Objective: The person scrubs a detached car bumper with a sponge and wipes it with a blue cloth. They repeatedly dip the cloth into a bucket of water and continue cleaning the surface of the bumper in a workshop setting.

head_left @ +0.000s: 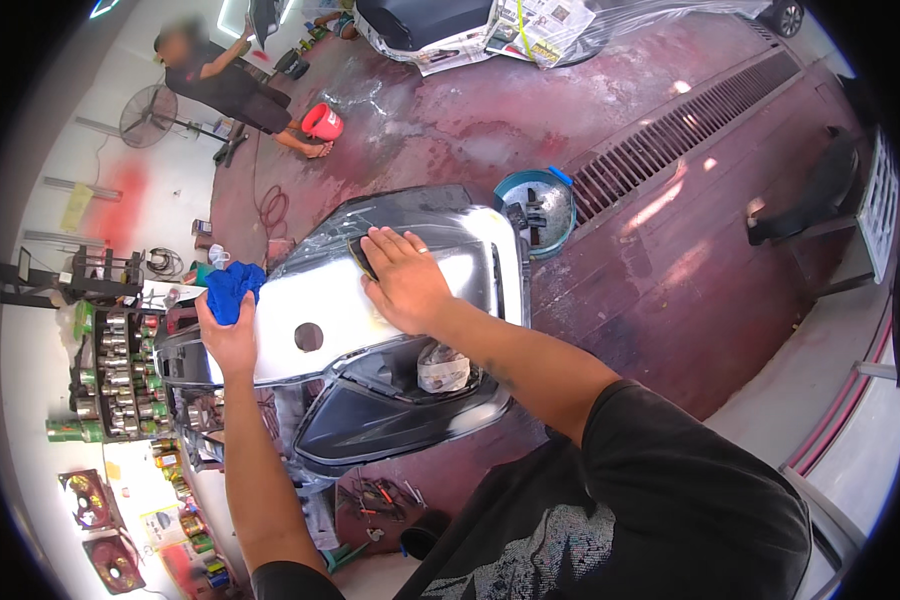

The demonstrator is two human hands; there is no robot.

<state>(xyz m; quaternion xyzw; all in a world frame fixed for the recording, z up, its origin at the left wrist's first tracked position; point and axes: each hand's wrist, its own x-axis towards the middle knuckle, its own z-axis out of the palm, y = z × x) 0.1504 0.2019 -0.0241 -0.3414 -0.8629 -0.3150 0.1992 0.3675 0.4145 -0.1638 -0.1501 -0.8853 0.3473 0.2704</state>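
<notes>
A car bumper (305,290), white on its broad face with black trim and grey ends, lies across a stand in front of me. My left hand (230,345) is at its left end, closed around a crumpled blue cloth (234,288). On the middle of the white face rests my right hand (408,285), fingers together and stretched over a thin dark sanding pad (361,257). Only the pad's left edge shows; my palm covers the rest. Nearer to me, a black grille section (380,415) carries a round, paper-wrapped piece (443,368).
Beyond the bumper stands a teal water tub (567,240), near a floor grate (670,145). A person (225,80) holds a dark part by a red bucket (322,122). Paint cans (120,375) fill a left rack; tools (382,497) lie below. A paper-masked car (450,40) is at the back.
</notes>
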